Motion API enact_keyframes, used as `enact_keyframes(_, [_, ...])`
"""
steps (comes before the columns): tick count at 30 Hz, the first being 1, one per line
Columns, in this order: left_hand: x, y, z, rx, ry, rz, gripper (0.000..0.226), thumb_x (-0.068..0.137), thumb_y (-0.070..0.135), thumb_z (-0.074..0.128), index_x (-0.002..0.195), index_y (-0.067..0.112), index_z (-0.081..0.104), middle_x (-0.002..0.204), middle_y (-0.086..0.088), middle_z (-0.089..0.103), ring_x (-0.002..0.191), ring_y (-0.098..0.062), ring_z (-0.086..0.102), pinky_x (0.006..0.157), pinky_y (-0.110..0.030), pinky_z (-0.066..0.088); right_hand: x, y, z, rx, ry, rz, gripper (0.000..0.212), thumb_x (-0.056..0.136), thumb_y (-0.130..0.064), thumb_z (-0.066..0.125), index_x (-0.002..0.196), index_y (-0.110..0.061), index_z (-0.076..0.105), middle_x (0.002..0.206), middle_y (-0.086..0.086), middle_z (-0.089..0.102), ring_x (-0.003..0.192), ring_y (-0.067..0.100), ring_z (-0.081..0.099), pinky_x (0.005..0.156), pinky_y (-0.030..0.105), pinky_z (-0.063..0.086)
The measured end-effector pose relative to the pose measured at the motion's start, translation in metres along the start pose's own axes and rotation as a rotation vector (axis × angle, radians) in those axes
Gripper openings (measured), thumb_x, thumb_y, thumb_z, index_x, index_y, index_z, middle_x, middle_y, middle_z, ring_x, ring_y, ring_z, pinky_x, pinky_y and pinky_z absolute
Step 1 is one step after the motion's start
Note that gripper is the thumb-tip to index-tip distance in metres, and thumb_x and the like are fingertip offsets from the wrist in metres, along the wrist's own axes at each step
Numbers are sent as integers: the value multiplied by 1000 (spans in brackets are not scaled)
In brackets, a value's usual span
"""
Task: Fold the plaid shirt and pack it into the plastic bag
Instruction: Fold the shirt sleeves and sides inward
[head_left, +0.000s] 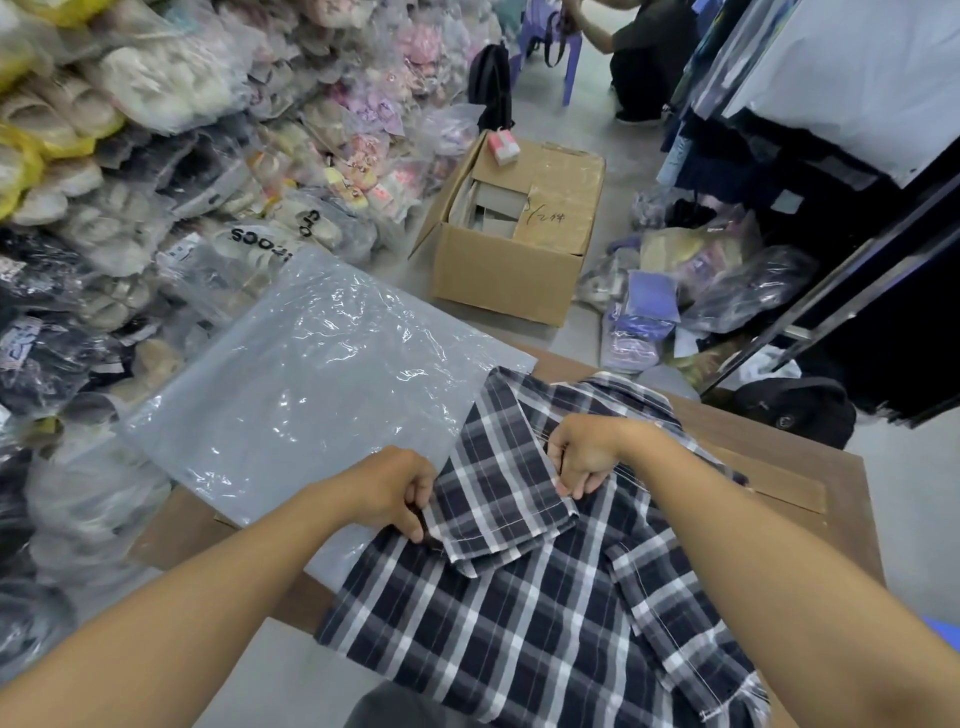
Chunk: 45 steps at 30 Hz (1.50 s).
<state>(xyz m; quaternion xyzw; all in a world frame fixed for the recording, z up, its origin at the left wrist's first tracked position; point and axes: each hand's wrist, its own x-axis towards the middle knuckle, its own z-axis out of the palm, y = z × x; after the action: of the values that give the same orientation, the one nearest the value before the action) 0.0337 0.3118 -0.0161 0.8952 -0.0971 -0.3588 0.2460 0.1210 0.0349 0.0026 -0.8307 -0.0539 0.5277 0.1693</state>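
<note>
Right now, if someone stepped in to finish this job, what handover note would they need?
Left hand: pinching the folded-in sleeve's edge on the shirt.
Right hand: pinching the same flap nearer the collar.
Shirt lies on the cardboard, its left part overlapping the bag, which lies flat and empty beside it.
Done: one sleeve folded inward.
Left: fold the other side, fold it up, slide it into the bag.

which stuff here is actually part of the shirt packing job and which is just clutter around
Part of the job:
plaid shirt, pinched by the left hand and right hand
plastic bag, lying flat beside the shirt, partly under it

Just lying about:
open cardboard box
heap of bagged shoes
black backpack
purple stool
</note>
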Motion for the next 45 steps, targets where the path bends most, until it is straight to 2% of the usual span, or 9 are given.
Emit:
enact_keyframes(3, [0, 0, 0, 24, -13, -3, 40, 66, 16, 91, 72, 26, 53, 78, 8, 55, 66, -7, 50, 58, -18, 42, -3, 1, 5, -42, 36, -15, 30, 78, 5, 79, 81, -14, 56, 86, 11, 75, 86, 24, 76, 65, 25, 60])
enact_keyframes(9, [2, 25, -13, 170, -64, -25, 29, 72, 14, 79, 79, 22, 52, 81, 4, 54, 73, -18, 52, 63, -30, 47, -10, -7, 18, -248, 117, -23, 40, 71, -10, 90, 85, -17, 53, 96, 7, 67, 66, 15, 61, 48, 21, 45])
enact_keyframes(12, [7, 46, -20, 81, -2, 100, 38, 74, 22, 73, 108, 21, 55, 115, -2, 51, 108, -22, 48, 90, -37, 50, -12, -4, 20, -243, 155, -41, 42, 69, -11, 91, 89, -17, 54, 106, 10, 71, 80, 21, 63, 55, 25, 48])
enact_keyframes(16, [25, 69, 1, 300, 247, 244, 93, 87, 71, 45, 157, 20, 12, 167, 1, -3, 153, -20, -7, 124, -41, 0, -14, 2, 25, -173, 202, -62, 44, 67, -9, 91, 92, -19, 56, 104, 6, 70, 98, 26, 67, 81, 37, 57])
enact_keyframes(18, [42, 73, 18, 466, 337, 245, 109, 83, 85, 25, 156, 13, -11, 163, -5, -26, 149, -21, -27, 122, -41, -13, -13, 6, 27, -135, 219, -65, 45, 67, -9, 91, 92, -21, 56, 99, 1, 67, 99, 27, 66, 85, 39, 58])
enact_keyframes(23, [70, 61, 40, 567, 359, 144, 117, 80, 90, 9, 152, 2, -20, 161, -14, -28, 148, -26, -28, 124, -45, -8, -9, 16, 33, -39, 224, -65, 43, 74, -4, 84, 106, -18, 59, 91, -1, 64, 89, 22, 64, 82, 36, 57])
enact_keyframes(32, [35, 71, 57, 560, 292, 337, 129, 73, 95, 19, 149, 0, -23, 158, -16, -35, 146, -23, -35, 124, -43, -11, -10, 21, 33, 20, 226, -74, 46, 73, -4, 85, 109, -18, 59, 93, 1, 65, 84, 20, 61, 74, 34, 55])
enact_keyframes(39, [39, 62, 67, 586, 276, 316, 124, 74, 95, 17, 154, 5, -14, 162, -13, -27, 149, -22, -28, 125, -43, -7, -20, 28, 40, 154, 296, -156, 37, 78, -2, 80, 106, -16, 63, 100, 6, 73, 88, 20, 67, 83, 36, 58])
enact_keyframes(45, [66, 73, 27, 347, 568, 270, 59, 97, 50, 47, 140, 9, 45, 146, -10, 43, 134, -28, 38, 113, -42, 32, -59, 94, 38, 427, 709, -126, 7, 92, -16, 69, 86, -18, 65, 85, 2, 68, 79, 18, 64, 72, 34, 52])
